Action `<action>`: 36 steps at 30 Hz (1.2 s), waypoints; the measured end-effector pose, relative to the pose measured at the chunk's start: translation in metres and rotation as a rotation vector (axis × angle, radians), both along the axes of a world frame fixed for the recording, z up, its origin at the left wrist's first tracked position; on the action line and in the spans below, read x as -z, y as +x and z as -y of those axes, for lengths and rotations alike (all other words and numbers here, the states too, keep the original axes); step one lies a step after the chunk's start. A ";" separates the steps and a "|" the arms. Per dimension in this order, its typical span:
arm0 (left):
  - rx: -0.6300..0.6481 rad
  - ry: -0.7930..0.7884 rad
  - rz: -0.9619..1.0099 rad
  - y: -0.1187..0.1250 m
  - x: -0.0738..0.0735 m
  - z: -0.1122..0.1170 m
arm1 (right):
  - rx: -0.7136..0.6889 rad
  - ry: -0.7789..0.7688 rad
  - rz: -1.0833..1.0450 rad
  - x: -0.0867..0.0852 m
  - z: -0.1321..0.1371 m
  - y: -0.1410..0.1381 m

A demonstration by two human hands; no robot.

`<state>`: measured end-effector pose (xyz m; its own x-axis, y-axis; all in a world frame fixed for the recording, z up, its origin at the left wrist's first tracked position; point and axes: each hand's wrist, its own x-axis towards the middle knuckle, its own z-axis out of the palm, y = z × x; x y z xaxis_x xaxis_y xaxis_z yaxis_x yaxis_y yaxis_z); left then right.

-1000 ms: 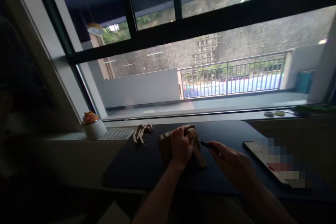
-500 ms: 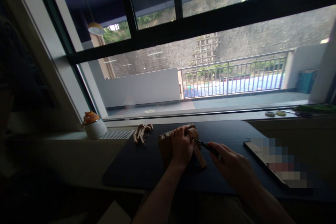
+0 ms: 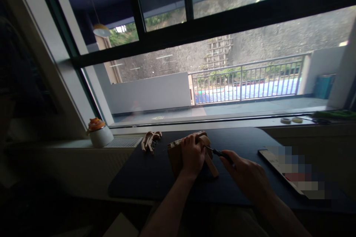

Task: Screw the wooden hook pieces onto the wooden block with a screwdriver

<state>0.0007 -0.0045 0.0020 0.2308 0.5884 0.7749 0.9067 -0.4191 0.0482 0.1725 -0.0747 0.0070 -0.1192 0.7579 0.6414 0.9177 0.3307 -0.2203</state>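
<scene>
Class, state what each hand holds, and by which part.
The left hand grips the wooden piece over its top; the right hand holds a thin dark tool by its handle end.

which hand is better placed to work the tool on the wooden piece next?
Right, probably. The right hand grips the tool, with its tip at the wooden piece. The left hand lies over that piece, pressing it onto the dark mat, so it looks committed to steadying.
</scene>
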 end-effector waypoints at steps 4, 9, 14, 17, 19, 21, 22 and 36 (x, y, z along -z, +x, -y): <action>0.000 0.001 0.000 0.000 0.000 0.000 | 0.010 -0.004 -0.004 -0.001 0.001 -0.001; 0.003 -0.014 0.013 0.001 0.001 -0.001 | 0.003 -0.013 -0.013 0.001 0.004 -0.001; 0.001 -0.009 0.021 0.001 0.000 0.000 | -0.021 -0.026 -0.018 0.005 0.001 0.001; 0.001 -0.003 0.021 0.001 0.000 0.000 | -0.034 -0.035 -0.037 0.006 -0.003 0.001; 0.004 -0.007 0.022 0.001 0.000 0.000 | -0.049 -0.045 -0.056 0.007 -0.005 0.000; 0.004 -0.014 0.022 0.001 0.000 0.000 | -0.069 -0.056 -0.077 0.007 -0.006 -0.001; 0.002 -0.017 0.024 0.001 0.000 0.000 | -0.081 -0.062 -0.088 0.007 -0.007 -0.001; -0.010 -0.027 0.016 0.001 0.000 -0.001 | -0.145 -0.074 -0.192 0.005 -0.008 -0.006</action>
